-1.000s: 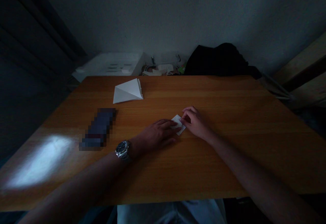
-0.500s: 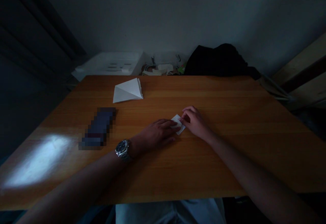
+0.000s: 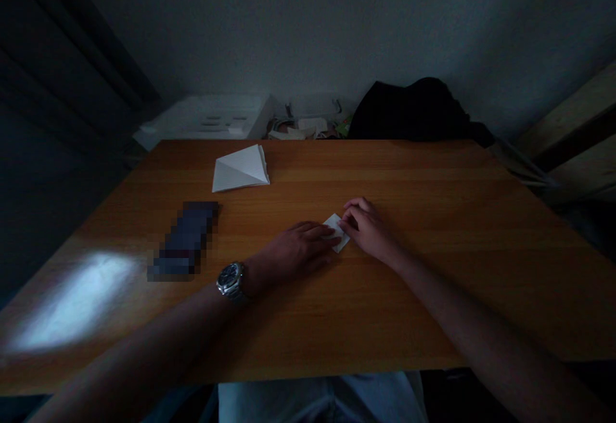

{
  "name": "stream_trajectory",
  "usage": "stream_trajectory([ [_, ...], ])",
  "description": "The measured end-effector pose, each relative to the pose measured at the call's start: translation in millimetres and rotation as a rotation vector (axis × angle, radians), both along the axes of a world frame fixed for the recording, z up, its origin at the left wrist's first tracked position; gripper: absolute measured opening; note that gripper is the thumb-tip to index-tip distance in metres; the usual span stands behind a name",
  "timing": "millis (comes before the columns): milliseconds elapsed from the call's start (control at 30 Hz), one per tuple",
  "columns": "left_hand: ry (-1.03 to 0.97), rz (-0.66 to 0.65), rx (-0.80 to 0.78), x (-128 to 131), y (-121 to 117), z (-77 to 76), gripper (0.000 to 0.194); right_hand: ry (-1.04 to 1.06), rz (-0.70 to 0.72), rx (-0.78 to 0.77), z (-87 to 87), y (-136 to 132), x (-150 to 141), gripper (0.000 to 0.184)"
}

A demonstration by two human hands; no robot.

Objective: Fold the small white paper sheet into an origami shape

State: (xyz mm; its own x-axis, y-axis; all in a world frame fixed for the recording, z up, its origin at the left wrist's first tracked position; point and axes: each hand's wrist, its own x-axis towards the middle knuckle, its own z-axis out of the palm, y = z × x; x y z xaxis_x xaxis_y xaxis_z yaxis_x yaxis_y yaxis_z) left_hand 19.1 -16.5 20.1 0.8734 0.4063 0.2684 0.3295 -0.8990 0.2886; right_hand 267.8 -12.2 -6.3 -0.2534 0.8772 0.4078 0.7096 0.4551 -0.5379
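The watch (image 3: 230, 276) dial is too small to read, and pixelation masks the dark slab (image 3: 188, 237). On the table (image 3: 298, 333), the left hand (image 3: 301, 248) lies with fingers extended over the small paper (image 3: 333, 220), partly hiding it. The right hand (image 3: 366, 232) pinches its right corner between thumb and forefinger; the exact contact is dim.
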Motion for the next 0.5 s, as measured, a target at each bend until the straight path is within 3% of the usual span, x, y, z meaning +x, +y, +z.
stream_trajectory([
  [500,0.07,0.019,0.009,0.5,-1.3,1.7,0.044,0.004,-0.008,0.01,-1.2,0.2,-0.3,0.009],
])
